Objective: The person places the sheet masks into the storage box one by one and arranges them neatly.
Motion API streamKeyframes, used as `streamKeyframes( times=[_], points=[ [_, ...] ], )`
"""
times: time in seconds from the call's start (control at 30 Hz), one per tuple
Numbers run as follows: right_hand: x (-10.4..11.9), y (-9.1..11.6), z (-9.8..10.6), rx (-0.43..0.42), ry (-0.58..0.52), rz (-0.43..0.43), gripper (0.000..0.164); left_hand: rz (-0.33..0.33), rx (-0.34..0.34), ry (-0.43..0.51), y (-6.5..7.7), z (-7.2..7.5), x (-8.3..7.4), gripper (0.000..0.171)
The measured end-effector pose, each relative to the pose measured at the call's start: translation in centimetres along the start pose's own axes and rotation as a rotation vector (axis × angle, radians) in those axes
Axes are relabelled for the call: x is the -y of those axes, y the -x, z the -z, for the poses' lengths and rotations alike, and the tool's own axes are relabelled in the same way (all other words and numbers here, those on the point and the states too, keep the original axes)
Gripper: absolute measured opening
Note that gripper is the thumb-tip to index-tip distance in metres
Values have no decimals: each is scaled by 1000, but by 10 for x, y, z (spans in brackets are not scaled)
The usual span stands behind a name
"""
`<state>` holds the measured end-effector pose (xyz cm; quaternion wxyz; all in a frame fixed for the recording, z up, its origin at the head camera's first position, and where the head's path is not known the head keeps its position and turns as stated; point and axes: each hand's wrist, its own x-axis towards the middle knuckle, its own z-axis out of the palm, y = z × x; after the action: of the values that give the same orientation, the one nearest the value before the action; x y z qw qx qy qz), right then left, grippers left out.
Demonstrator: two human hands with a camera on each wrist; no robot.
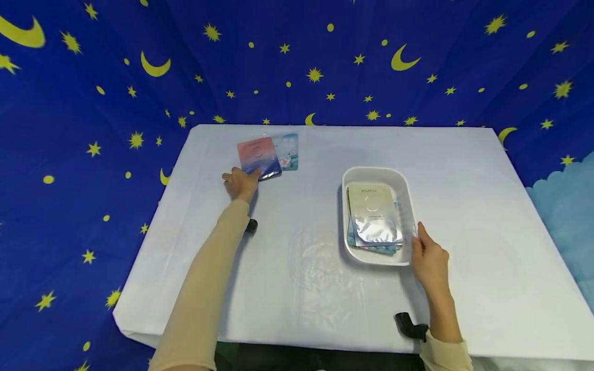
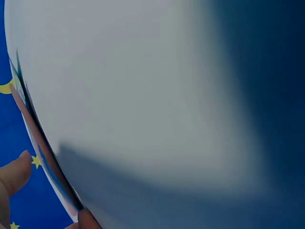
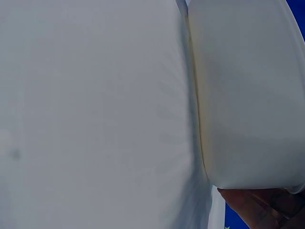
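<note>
At the table's back left lies a pink-and-blue sheet mask packet [image 1: 261, 154], partly over a light blue floral packet [image 1: 289, 152]. My left hand [image 1: 241, 183] touches the near edge of the pink-and-blue packet. Its fingers are spread apart; in the left wrist view one fingertip [image 2: 88, 220] meets the packet's end, while another finger stands away from it. My right hand [image 1: 429, 257] grips the right wall of a white plastic tray [image 1: 406, 198]. Inside the tray, a cream-and-silver packet [image 1: 373, 214] tops a stack, with blue floral packets [image 1: 382, 250] sticking out beneath.
A white cloth [image 1: 306, 232] covers the table. Behind it and on the left hangs a dark blue curtain [image 1: 278, 67] with yellow moons and stars. A black wrist mount [image 1: 410, 327] sits at my right wrist, and another [image 1: 252, 225] at my left.
</note>
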<state>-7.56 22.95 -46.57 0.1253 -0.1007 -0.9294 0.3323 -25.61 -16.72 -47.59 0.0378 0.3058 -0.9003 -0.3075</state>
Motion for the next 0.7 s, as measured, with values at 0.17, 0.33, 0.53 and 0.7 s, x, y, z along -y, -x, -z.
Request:
streamKeyframes(
  times=[0.17, 0.33, 0.53, 0.7],
  points=[
    [0, 0, -1, 4, -7, 4, 39, 42, 21, -66, -5, -3, -1, 77],
    [0, 0, -1, 2, -7, 8, 39, 53, -20, -47, -7, -1, -2, 72],
    [1, 0, -1, 14, -3, -14, 39, 66, -32, 15, -11, 2, 3, 55],
    [1, 0, -2, 12, -2, -9, 39, 90, -25, 80, -12, 3, 6, 44]
  ],
)
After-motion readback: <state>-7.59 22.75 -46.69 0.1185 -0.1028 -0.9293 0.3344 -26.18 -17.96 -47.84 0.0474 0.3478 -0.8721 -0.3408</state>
